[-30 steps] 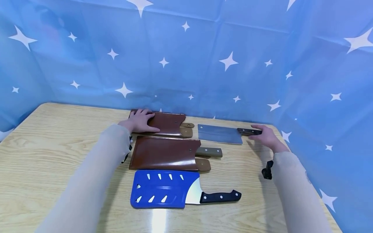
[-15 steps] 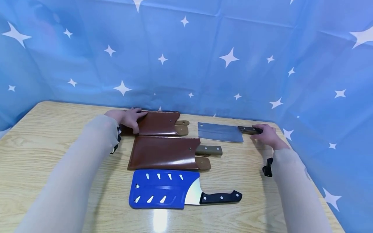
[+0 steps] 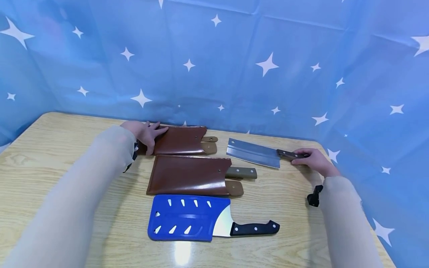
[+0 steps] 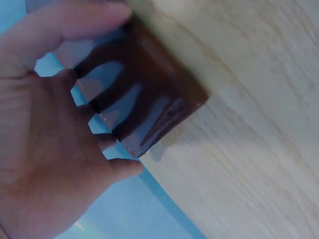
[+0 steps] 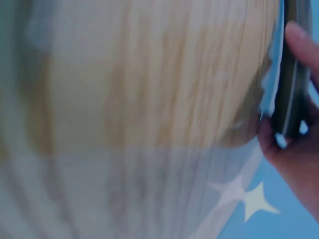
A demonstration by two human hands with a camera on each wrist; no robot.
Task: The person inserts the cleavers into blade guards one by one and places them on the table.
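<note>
My left hand [image 3: 143,134] holds the far brown leather sheath [image 3: 181,140] near its closed left end, the thumb at the near edge and the fingers at the far edge. In the left wrist view the spread fingers meet the sheath's stitched edge. To the right, my right hand [image 3: 314,160] grips the dark riveted handle [image 3: 291,154] of a bare cleaver [image 3: 253,152]. Its blade points left toward the sheath's mouth, slightly angled and apart from it. In the right wrist view, thumb and fingers close on the handle [image 5: 293,84]; the blade is out of sight.
A second brown sheath [image 3: 187,176] lies nearer, with a cleaver's grey-green handle [image 3: 242,172] sticking out. Closest is a black-handled cleaver [image 3: 254,228] in a blue plastic guard [image 3: 187,216]. Blue star-printed cloth [image 3: 201,85] hangs behind the wooden table [image 3: 67,149].
My left hand and the far sheath have moved left. The bare cleaver's handle end has swung a little toward me and to the right in my right hand, tilting the blade.
</note>
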